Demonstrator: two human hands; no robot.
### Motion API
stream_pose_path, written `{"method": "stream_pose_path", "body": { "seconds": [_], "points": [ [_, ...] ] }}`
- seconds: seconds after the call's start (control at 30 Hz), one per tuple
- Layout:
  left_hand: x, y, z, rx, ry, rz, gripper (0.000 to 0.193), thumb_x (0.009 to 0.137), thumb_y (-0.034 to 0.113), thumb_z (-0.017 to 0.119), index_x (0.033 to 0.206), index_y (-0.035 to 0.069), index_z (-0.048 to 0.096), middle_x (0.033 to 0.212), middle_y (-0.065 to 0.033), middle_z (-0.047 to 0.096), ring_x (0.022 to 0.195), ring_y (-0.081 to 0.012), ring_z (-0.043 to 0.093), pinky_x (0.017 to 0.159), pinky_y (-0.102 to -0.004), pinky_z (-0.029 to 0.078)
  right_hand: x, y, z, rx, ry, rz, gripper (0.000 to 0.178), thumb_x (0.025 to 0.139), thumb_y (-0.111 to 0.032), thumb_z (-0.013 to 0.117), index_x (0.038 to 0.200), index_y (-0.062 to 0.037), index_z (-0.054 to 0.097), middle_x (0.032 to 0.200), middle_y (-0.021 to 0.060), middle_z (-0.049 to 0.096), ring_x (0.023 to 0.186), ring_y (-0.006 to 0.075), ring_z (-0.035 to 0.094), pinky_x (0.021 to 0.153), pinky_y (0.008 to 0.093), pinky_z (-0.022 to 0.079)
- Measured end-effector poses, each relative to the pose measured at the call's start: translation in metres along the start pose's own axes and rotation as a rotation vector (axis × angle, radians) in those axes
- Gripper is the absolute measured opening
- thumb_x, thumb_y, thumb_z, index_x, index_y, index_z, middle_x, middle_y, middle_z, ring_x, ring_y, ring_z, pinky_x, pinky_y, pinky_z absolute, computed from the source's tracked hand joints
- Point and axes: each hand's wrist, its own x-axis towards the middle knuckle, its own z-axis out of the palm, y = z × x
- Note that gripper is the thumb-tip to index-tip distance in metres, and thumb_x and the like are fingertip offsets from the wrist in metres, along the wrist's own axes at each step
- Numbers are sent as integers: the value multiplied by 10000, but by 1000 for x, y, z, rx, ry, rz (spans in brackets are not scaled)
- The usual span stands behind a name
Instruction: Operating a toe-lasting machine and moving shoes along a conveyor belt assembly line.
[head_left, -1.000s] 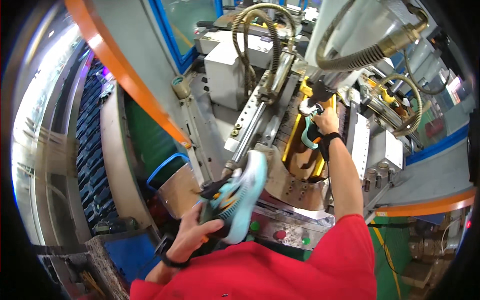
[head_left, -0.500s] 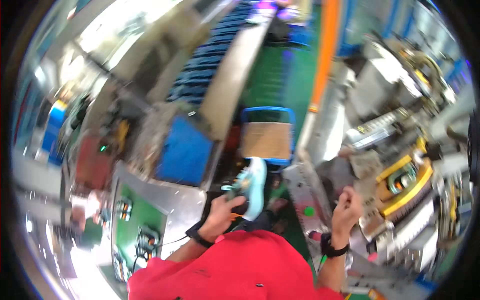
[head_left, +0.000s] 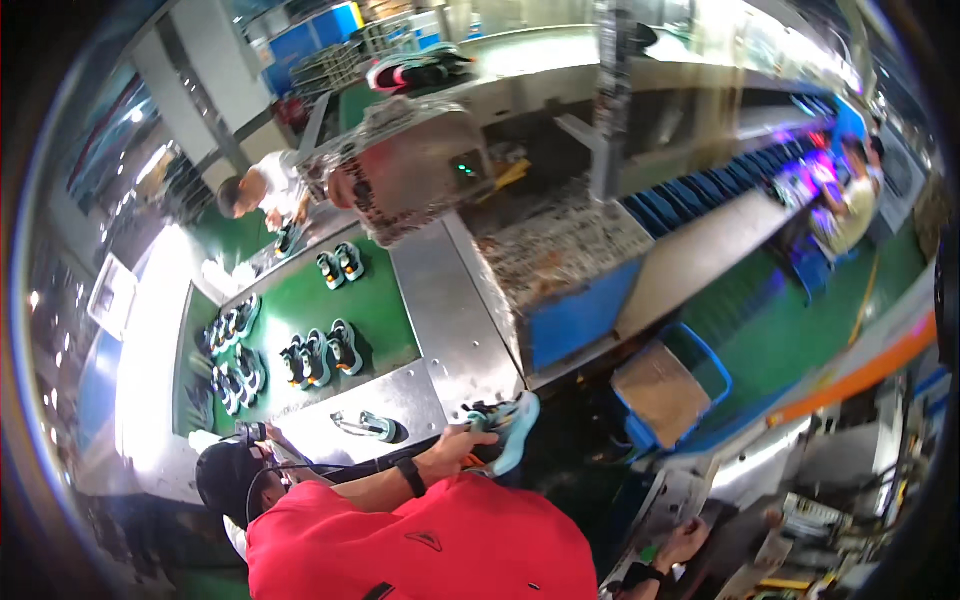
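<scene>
My left hand (head_left: pixel 458 452) is closed around a sneaker (head_left: pixel 515 432) with a pale blue sole and a dark upper, in front of my body near the corner of a metal table. The shoe is tilted, its sole turned to the right. My right hand (head_left: pixel 685 542) is low at the right, away from the shoe, beside the machinery; its fingers are curled in and no object shows in them. Nearest to my left arm on the metal surface lies a pale blue and black shoe piece (head_left: pixel 368 427).
A green conveyor belt (head_left: pixel 385 318) carries several sneakers. Across it a person in white (head_left: pixel 270 190) handles a shoe; another person in a black cap (head_left: pixel 228 482) is close by my left. A blue-framed cart (head_left: pixel 660 390) stands right of me. A machine housing (head_left: pixel 420 165) rises behind the belt.
My view has swung left, bringing the green belt and its sneakers into the middle left. The sneaker stays in my left hand. My right hand now appears lower in view.
</scene>
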Motion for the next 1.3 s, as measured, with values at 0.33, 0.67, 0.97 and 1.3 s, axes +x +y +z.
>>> {"method": "stream_pose_path", "body": {
  "seconds": [0.33, 0.67, 0.97, 1.3],
  "points": [
    [208, 49, -215, -73, 500, 330, 314, 726, 76, 735, 1014, 16, 627, 951, -119, 651, 769, -233, 646, 592, -380, 548, 99, -174, 26, -39, 19, -81, 174, 842, -166, 611, 912, -16, 665, 861, 172, 659, 792, 342, 626, 739, 381, 499],
    [348, 100, -277, 538, 538, 242, 142, 720, 93, 664, 727, -24, 585, 889, -144, 657, 721, -234, 642, 637, -379, 554, -51, -56, -27, -336, 262, 590, 241, 849, -279, 614, 823, -46, 671, 788, 181, 669, 767, 351, 653, 707, 430, 495],
    [322, 38, -289, 660, 336, 188, 236, 728, 104, 717, 884, -63, 658, 910, -122, 662, 774, -232, 635, 721, -372, 530, -26, -17, 13, -435, 263, 522, 164, 900, -241, 555, 933, -88, 605, 894, 153, 626, 846, 359, 612, 755, 447, 472],
    [273, -39, -167, 556, 403, 221, 560, 827, 266, 663, 1277, -24, 499, 1195, -170, 603, 1069, -314, 597, 908, -412, 475, -33, 12, 21, -378, 73, 578, 278, 964, -321, 479, 1058, -80, 580, 1047, 212, 644, 948, 387, 621, 820, 469, 482]
  ]
}}
